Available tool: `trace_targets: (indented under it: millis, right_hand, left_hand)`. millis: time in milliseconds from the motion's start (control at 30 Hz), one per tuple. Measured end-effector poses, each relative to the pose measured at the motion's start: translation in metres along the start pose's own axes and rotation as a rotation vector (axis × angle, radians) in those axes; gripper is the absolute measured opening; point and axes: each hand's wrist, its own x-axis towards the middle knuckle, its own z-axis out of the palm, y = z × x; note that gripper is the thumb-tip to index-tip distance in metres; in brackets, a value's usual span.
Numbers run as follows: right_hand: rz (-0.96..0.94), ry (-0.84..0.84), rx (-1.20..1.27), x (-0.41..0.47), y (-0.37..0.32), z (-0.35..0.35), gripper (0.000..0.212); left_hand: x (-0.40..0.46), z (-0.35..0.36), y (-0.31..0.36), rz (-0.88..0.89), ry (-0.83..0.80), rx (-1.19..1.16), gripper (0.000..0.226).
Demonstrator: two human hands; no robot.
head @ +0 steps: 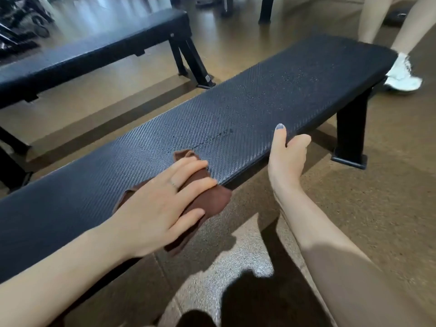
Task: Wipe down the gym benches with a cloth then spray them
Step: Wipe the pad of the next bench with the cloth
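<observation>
A long black flat gym bench (247,100) with a textured pad runs from lower left to upper right. Wet droplets and streaks show on its middle and far part. My left hand (160,204) lies flat on a brown cloth (210,201), pressing it on the pad at the near edge; part of the cloth hangs over that edge. My right hand (286,156) grips the bench's near edge further right, thumb on top of the pad and fingers curled under it. No spray bottle is in view.
A second black bench (99,43) stands parallel behind, across a strip of brown floor. Another person's legs and a white shoe (401,76) stand by the bench's far right end. Dark gym equipment (21,22) fills the top left corner.
</observation>
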Motion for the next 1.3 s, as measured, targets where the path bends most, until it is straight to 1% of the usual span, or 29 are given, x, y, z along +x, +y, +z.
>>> trace_targets:
  millis: [67, 167, 300, 367, 467, 533, 600, 667, 733, 800, 867, 967, 1033, 1100, 1200, 1233, 1300]
  right_hand:
    - [-0.011, 0.018, 0.024, 0.0, 0.001, 0.002, 0.036]
    - [-0.046, 0.011, 0.017, 0.002, 0.001, -0.001, 0.036]
    - [-0.056, -0.04, -0.027, 0.005, -0.002, -0.011, 0.039]
    - [-0.02, -0.066, -0.054, 0.003, -0.007, -0.014, 0.039]
    - [0.049, -0.045, -0.026, 0.0, -0.011, -0.013, 0.036]
    - [0.068, 0.022, -0.008, -0.004, -0.01, -0.008, 0.033]
    - [0.001, 0.137, -0.015, -0.011, -0.009, 0.002, 0.029]
    - [-0.103, 0.236, -0.004, -0.02, -0.01, 0.015, 0.027]
    - [-0.133, 0.296, 0.037, -0.028, -0.01, 0.025, 0.027]
    - [-0.154, 0.331, 0.082, -0.03, -0.009, 0.03, 0.028]
    - [-0.178, 0.324, 0.083, -0.028, -0.007, 0.027, 0.029]
    - [-0.21, 0.296, 0.024, -0.027, -0.008, 0.022, 0.028]
    - [-0.192, 0.288, -0.006, -0.029, -0.012, 0.02, 0.026]
    - [-0.172, 0.289, -0.011, -0.031, -0.016, 0.017, 0.025]
    - [-0.215, 0.291, -0.02, -0.041, -0.022, 0.02, 0.025]
    - [-0.242, 0.294, -0.024, -0.045, -0.024, 0.024, 0.026]
    - [-0.278, 0.323, -0.031, -0.051, -0.025, 0.033, 0.028]
  left_hand:
    - [0.034, 0.003, -0.002, 0.028, 0.046, -0.064, 0.05]
    - [0.09, 0.012, -0.011, 0.026, 0.097, -0.109, 0.047]
    - [0.134, 0.016, -0.014, -0.029, 0.08, -0.134, 0.053]
    - [0.122, 0.014, -0.011, -0.032, 0.098, -0.148, 0.05]
    - [0.07, 0.007, -0.006, -0.01, 0.099, -0.174, 0.047]
    - [0.03, 0.002, -0.011, -0.001, 0.075, -0.185, 0.048]
    - [0.009, -0.003, -0.022, 0.01, 0.049, -0.194, 0.047]
    - [0.019, -0.004, -0.033, 0.051, 0.03, -0.185, 0.047]
    - [0.047, 0.0, -0.042, 0.08, 0.035, -0.187, 0.046]
    - [0.079, 0.009, -0.053, 0.042, 0.089, -0.189, 0.043]
    - [0.108, 0.017, -0.067, -0.012, 0.13, -0.195, 0.042]
    - [0.145, 0.019, -0.08, -0.097, 0.139, -0.21, 0.042]
    - [0.158, 0.018, -0.08, -0.146, 0.138, -0.21, 0.043]
    - [0.152, 0.017, -0.073, -0.151, 0.134, -0.196, 0.047]
    - [0.105, 0.011, -0.064, -0.023, 0.099, -0.202, 0.047]
    - [0.084, 0.008, -0.067, 0.021, 0.085, -0.211, 0.046]
    - [0.049, 0.001, -0.084, 0.055, 0.055, -0.229, 0.047]
